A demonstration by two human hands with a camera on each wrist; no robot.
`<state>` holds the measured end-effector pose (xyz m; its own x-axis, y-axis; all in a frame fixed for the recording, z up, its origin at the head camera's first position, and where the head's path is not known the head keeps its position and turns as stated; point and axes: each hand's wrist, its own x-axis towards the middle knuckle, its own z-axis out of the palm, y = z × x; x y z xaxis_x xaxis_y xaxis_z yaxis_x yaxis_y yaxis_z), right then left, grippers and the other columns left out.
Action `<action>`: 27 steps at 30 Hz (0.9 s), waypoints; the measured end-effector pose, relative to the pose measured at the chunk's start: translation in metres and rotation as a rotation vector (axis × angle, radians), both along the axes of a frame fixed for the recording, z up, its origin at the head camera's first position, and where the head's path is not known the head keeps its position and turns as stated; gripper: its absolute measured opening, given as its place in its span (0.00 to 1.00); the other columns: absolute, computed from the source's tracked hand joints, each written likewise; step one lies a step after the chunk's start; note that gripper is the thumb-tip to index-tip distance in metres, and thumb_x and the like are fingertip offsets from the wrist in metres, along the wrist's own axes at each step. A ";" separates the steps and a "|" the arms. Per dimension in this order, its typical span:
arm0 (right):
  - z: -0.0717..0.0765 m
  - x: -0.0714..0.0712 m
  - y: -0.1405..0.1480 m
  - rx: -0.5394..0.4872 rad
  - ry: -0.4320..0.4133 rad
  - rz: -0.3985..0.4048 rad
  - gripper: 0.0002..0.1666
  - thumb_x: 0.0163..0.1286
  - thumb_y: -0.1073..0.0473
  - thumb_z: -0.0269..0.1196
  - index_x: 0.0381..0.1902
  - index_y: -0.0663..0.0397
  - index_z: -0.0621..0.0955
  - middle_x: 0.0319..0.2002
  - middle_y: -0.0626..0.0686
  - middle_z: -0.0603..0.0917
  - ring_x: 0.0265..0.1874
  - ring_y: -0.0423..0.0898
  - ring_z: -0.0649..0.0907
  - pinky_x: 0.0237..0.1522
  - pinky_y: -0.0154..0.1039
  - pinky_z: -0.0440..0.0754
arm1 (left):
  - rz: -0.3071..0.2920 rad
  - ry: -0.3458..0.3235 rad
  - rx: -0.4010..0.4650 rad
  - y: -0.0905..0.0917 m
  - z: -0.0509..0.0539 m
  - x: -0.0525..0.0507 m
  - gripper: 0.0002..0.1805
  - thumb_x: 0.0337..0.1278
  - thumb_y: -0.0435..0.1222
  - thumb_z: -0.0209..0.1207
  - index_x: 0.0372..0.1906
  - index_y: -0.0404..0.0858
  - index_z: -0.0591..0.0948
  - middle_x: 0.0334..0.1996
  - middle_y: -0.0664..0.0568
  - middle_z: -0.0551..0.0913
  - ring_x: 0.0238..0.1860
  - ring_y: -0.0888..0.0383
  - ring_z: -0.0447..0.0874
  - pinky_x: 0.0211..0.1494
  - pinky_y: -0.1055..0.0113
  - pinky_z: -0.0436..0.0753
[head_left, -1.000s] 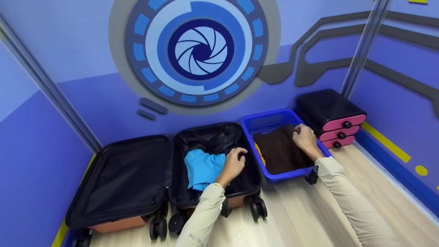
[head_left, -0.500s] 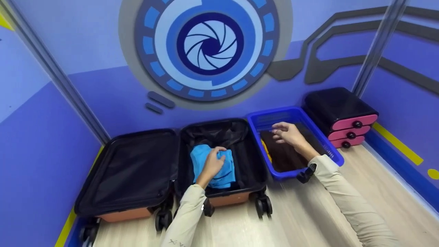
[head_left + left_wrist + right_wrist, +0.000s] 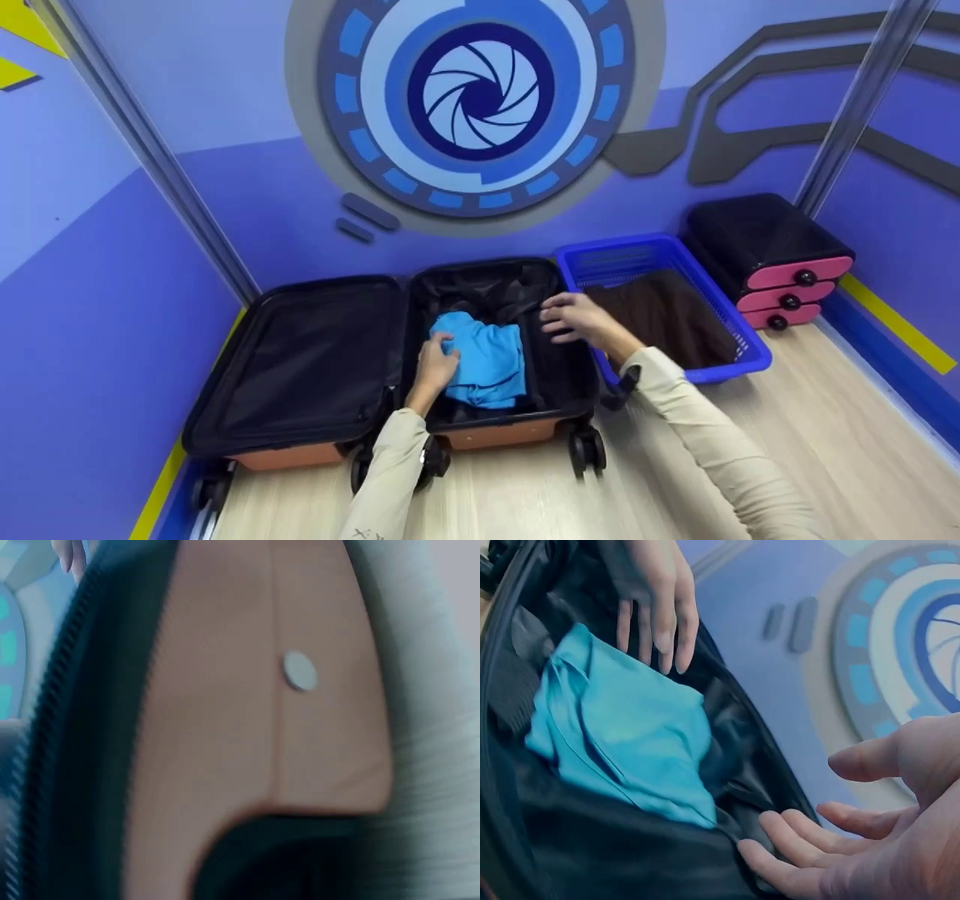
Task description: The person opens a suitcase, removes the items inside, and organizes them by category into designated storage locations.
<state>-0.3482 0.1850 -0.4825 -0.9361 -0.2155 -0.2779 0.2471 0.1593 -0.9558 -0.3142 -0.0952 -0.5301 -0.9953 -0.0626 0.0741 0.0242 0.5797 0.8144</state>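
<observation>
A folded light-blue garment point(image 3: 486, 360) lies in the right half of the open suitcase point(image 3: 577, 397). My left hand point(image 3: 436, 367) is at the garment's left side, fingers loosely extended; in the right wrist view these fingers hang close above its edge, and contact is unclear. Over the suitcase's right rim, my right hand point(image 3: 581, 319) is spread with nothing in it, apart from the garment. The right wrist view shows that palm point(image 3: 885, 840) turned up, fingers relaxed. Only the suitcase's orange-brown shell point(image 3: 217, 690) and zip edge fill most of the left wrist view.
The suitcase's other half point(image 3: 307, 367) lies flat to the left. A blue plastic basket point(image 3: 742, 367) holding dark brown cloth point(image 3: 667, 315) adjoins on the right. Beyond it stands a black drawer box point(image 3: 772, 232) with pink fronts. Wheels point(image 3: 587, 450) stick out at the front; walls close the back and sides.
My right hand has moved left from over the basket to the suitcase's right rim. My left hand has passed from the garment's right side to its left. The garment looks slightly shifted and flatter.
</observation>
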 end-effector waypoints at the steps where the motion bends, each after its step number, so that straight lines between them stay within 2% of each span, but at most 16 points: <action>1: -0.003 0.000 -0.007 0.009 -0.011 0.003 0.25 0.76 0.63 0.58 0.66 0.70 0.71 0.48 0.55 0.88 0.45 0.50 0.88 0.50 0.50 0.88 | 0.022 -0.026 0.011 -0.002 -0.003 0.001 0.20 0.66 0.26 0.57 0.61 0.26 0.79 0.60 0.29 0.80 0.64 0.34 0.77 0.68 0.43 0.75; 4: -0.012 -0.001 -0.025 0.032 -0.050 0.006 0.27 0.75 0.62 0.60 0.67 0.70 0.69 0.59 0.67 0.83 0.52 0.57 0.87 0.52 0.54 0.88 | 0.047 -0.106 0.043 -0.004 -0.009 0.004 0.25 0.63 0.26 0.57 0.65 0.23 0.75 0.64 0.27 0.77 0.68 0.32 0.74 0.70 0.43 0.74; 7: -0.023 -0.005 -0.041 0.033 -0.110 -0.020 0.25 0.73 0.63 0.60 0.63 0.67 0.69 0.67 0.72 0.75 0.58 0.64 0.82 0.56 0.59 0.85 | 0.001 -0.196 0.063 -0.004 -0.011 0.005 0.32 0.61 0.27 0.59 0.71 0.22 0.69 0.70 0.25 0.71 0.72 0.31 0.68 0.73 0.42 0.71; 11: -0.036 -0.011 -0.057 0.008 -0.183 -0.084 0.20 0.71 0.64 0.62 0.55 0.59 0.67 0.65 0.72 0.73 0.58 0.65 0.79 0.60 0.62 0.82 | -0.072 -0.291 0.039 -0.005 -0.008 0.004 0.39 0.59 0.28 0.64 0.75 0.24 0.64 0.72 0.23 0.67 0.75 0.30 0.64 0.76 0.43 0.68; 14: -0.042 -0.014 -0.066 -0.002 -0.184 -0.110 0.21 0.72 0.65 0.62 0.55 0.60 0.64 0.63 0.73 0.74 0.58 0.67 0.80 0.59 0.63 0.82 | -0.071 -0.321 0.013 -0.007 -0.005 0.004 0.38 0.60 0.29 0.65 0.74 0.25 0.65 0.71 0.23 0.68 0.74 0.31 0.65 0.76 0.44 0.69; 16: -0.044 -0.014 -0.071 0.001 -0.167 -0.102 0.25 0.71 0.65 0.62 0.59 0.64 0.64 0.63 0.75 0.73 0.60 0.70 0.79 0.58 0.64 0.83 | -0.040 -0.318 0.001 -0.010 -0.006 0.004 0.36 0.60 0.30 0.65 0.72 0.26 0.67 0.70 0.25 0.70 0.72 0.31 0.68 0.74 0.44 0.70; 19: -0.047 -0.013 -0.072 0.006 -0.143 -0.078 0.37 0.70 0.64 0.62 0.69 0.72 0.59 0.68 0.78 0.70 0.64 0.74 0.77 0.57 0.66 0.83 | 0.011 -0.304 0.001 -0.011 -0.011 0.005 0.33 0.61 0.31 0.65 0.70 0.28 0.70 0.69 0.27 0.72 0.71 0.32 0.70 0.72 0.43 0.72; 21: -0.048 -0.012 -0.072 0.000 -0.142 -0.063 0.44 0.71 0.64 0.62 0.75 0.75 0.54 0.70 0.79 0.68 0.65 0.76 0.75 0.56 0.66 0.83 | 0.036 -0.281 0.000 -0.012 -0.015 0.005 0.32 0.60 0.31 0.66 0.69 0.28 0.72 0.67 0.28 0.74 0.69 0.31 0.72 0.71 0.43 0.73; 23: -0.048 -0.011 -0.072 -0.007 -0.154 -0.056 0.47 0.71 0.64 0.63 0.77 0.75 0.51 0.70 0.79 0.67 0.63 0.77 0.77 0.55 0.64 0.85 | 0.057 -0.256 0.001 -0.013 -0.018 0.005 0.31 0.59 0.31 0.68 0.67 0.27 0.74 0.65 0.29 0.77 0.67 0.32 0.74 0.70 0.44 0.74; 25: -0.048 -0.012 -0.072 0.009 -0.171 -0.048 0.38 0.70 0.64 0.64 0.69 0.75 0.61 0.65 0.79 0.72 0.55 0.73 0.82 0.51 0.59 0.87 | 0.073 -0.210 -0.015 -0.014 -0.018 0.003 0.30 0.55 0.30 0.69 0.63 0.26 0.76 0.61 0.29 0.80 0.64 0.32 0.77 0.67 0.44 0.77; 27: -0.048 -0.014 -0.073 0.038 -0.187 -0.033 0.20 0.70 0.64 0.66 0.52 0.69 0.71 0.54 0.74 0.79 0.44 0.63 0.86 0.46 0.52 0.89 | 0.090 -0.161 -0.031 -0.015 -0.018 0.000 0.28 0.51 0.29 0.70 0.59 0.25 0.77 0.56 0.30 0.83 0.59 0.33 0.80 0.64 0.45 0.79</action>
<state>-0.3626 0.1125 -0.5301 -0.8736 -0.1721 -0.4552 0.4257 0.1830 -0.8861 -0.3144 -0.1101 -0.5478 -0.9850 -0.1518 -0.0823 -0.1579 0.5989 0.7851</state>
